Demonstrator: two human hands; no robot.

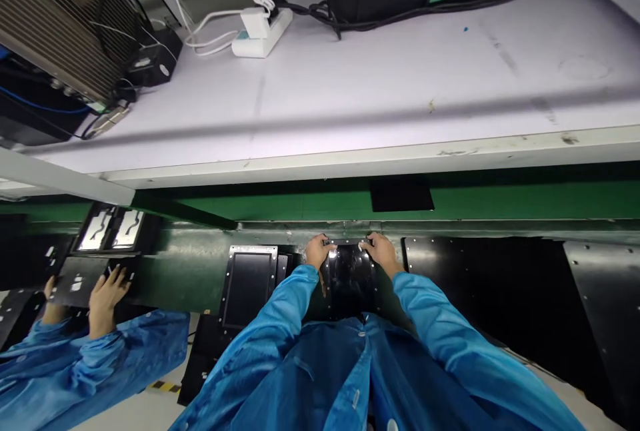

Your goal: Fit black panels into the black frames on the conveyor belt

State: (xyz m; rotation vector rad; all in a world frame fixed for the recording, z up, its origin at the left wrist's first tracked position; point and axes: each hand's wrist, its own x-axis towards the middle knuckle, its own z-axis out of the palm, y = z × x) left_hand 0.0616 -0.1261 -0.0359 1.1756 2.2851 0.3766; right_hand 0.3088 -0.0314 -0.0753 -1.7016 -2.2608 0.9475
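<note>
Garment: bright blue long-sleeved work coat (310,378), smooth fabric, creased along both sleeves. Cuffs sit close at the wrists. Collar flaps lie open at the front, with a darker blue fold down the middle. Two pale snap buttons low on the front. Uncovered: left hand (319,252), right hand (383,251).

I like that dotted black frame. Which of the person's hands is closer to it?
Left. The left hand sits just right of the frame, on the shiny panel's near corner; the right hand holds the far corner.
</note>
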